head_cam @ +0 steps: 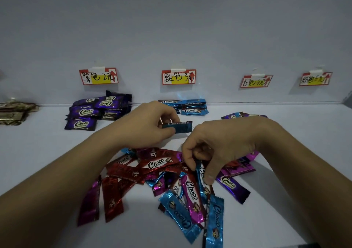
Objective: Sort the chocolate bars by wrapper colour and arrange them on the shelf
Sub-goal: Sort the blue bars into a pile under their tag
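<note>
A mixed heap of chocolate bars [158, 173] in red, blue, magenta and purple wrappers lies on the white shelf [47, 152] in front of me. My left hand [144, 125] pinches a blue bar [181, 126] above the heap. My right hand [219, 146] reaches down into the heap and pinches the end of another blue bar [202, 186] between thumb and fingers. A stack of purple bars [97, 109] sits under the purple label [98, 76]. A small stack of blue bars [190, 106] sits under the blue label [178, 76].
Two more price labels, a red one [256, 80] and a pink one [315, 79], hang on the back wall at the right. A few bars [243, 115] lie under the red label. Gold-wrapped bars [15, 113] lie at the far left edge.
</note>
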{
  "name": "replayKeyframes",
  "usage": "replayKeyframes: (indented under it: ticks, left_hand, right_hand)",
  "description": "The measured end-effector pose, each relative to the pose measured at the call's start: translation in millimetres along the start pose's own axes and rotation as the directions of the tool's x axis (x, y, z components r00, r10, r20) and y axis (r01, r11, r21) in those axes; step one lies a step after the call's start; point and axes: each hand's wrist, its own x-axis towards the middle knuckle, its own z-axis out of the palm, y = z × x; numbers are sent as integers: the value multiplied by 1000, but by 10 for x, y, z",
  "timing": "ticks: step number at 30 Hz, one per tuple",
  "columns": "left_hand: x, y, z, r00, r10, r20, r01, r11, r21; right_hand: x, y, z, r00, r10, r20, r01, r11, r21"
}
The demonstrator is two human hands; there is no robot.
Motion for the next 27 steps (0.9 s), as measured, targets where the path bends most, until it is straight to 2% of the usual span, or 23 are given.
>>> replayKeyframes:
  ticks: [7,10,12,14,17,19,20,23,27]
  left_hand:
    - [34,-66,-5,996,-43,-75,41,999,-36]
    - [61,-121,2,976,-77,-201,74,997,-22]
    - [94,-158,17,949,-87,-304,94,996,9]
    - [147,-200,32,918,-34,-394,84,991,109]
    - [259,-301,49,873,96,-479,25,971,240]
    - [306,-357,76,867,110,-486,28,963,268]
    - [316,-374,100,875,107,-473,34,959,280]
    - [330,-404,166,901,131,-414,13,945,327]
    - [343,-433,183,930,100,-353,40,929,368]
  right_hand:
    - [7,196,-17,975,-45,-216,85,980,181]
    - [-76,321,-76,950,-40,-309,118,964,239]
    - [-115,414,-109,905,14,-424,108,959,262]
    - [-109,524,-128,820,123,-559,48,958,282]
    - [30,712,-99,580,269,-769,-90,959,268]
    - [153,794,-68,440,261,-859,-199,961,190]
    - [207,813,-56,415,232,-879,-247,959,136]
    - [337,851,-63,458,187,-869,-388,922,-6]
    - [394,865,-85,497,234,-836,-500,864,-55]
